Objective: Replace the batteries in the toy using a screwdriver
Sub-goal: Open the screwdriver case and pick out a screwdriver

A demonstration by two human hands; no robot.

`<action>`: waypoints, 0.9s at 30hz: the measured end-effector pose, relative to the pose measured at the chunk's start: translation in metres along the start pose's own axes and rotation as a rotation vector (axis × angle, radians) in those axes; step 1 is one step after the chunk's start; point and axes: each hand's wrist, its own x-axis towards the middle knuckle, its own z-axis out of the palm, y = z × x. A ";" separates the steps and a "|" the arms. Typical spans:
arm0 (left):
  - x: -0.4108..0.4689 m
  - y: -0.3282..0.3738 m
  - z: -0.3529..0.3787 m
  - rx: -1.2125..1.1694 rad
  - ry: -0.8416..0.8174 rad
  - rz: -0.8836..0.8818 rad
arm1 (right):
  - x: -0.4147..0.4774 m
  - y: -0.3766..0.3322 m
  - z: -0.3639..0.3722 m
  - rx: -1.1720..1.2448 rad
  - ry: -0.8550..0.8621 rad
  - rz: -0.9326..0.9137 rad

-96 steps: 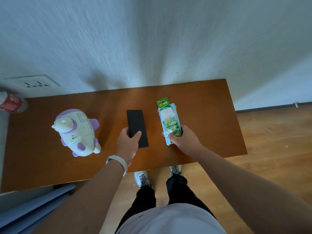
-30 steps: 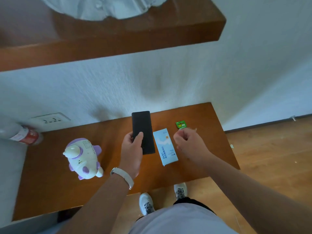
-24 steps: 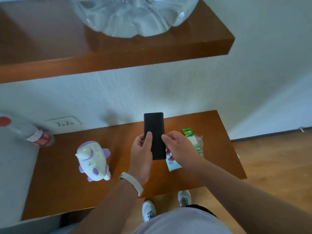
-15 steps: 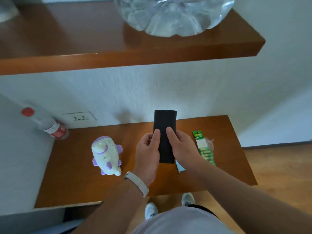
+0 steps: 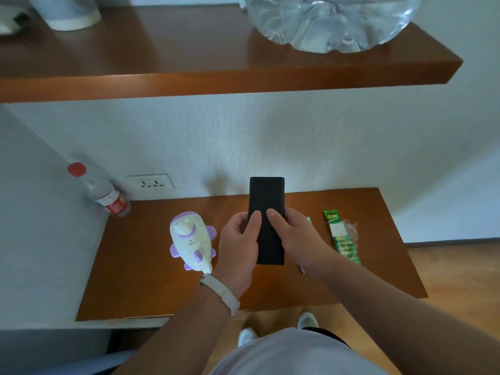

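Note:
A flat black case [image 5: 266, 201] is held above the brown table [image 5: 140, 288] between both hands. My left hand [image 5: 238, 247] grips its left edge and my right hand [image 5: 295, 239] grips its right edge, thumbs on top. A white and purple plane-shaped toy [image 5: 190, 239] lies on the table just left of my left hand. A green strip of batteries [image 5: 342, 239] lies on the table to the right of my right hand. A pale blue packet [image 5: 308, 220] is mostly hidden under my right hand. No screwdriver shows.
A clear bottle with a red cap [image 5: 100, 192] leans at the table's back left corner beside a wall socket [image 5: 150, 182]. A wooden shelf [image 5: 216, 79] overhangs the table, carrying a large clear water jug [image 5: 330, 20] and a white container [image 5: 73, 12].
My right hand let go of the battery strip, which now lies on the table, and joined my left hand on the black case. The case has been lifted off the table. My view tilted upward.

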 end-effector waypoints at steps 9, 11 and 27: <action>-0.003 0.003 -0.017 -0.024 0.024 -0.023 | 0.001 -0.002 0.008 -0.075 -0.099 -0.013; -0.004 0.006 -0.017 -0.020 0.017 -0.011 | 0.001 -0.004 0.014 -0.073 -0.014 -0.008; 0.015 0.033 -0.031 0.098 -0.114 0.023 | 0.000 -0.026 0.013 0.018 -0.003 -0.041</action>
